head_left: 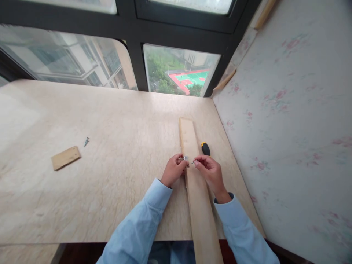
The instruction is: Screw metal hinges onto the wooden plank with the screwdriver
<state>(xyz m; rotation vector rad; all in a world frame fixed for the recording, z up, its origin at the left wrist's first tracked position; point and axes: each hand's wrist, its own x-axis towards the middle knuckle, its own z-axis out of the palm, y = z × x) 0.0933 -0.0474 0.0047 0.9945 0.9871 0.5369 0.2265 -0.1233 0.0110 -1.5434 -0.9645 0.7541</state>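
A long pale wooden board (200, 205) lies on the stone-patterned sill, its near end reaching past the front edge. My left hand (175, 169) is closed on a small metal bracket (186, 159) at the board's left edge, about midway along it. Over the board, my right hand (211, 171) pinches a small screw (193, 162) between thumb and fingertips, its tip pointing left toward the bracket. Just beyond the right hand lies a screwdriver with a black and yellow handle (205, 149); the rest of it is hidden.
To the left, a short wooden piece with holes (66, 158) rests on the sill (123, 128), with a small metal screw or anchor (86, 142) beside it. A flowered wall (288, 128) bounds the right side. Dark-framed windows (132, 44) stand at the back.
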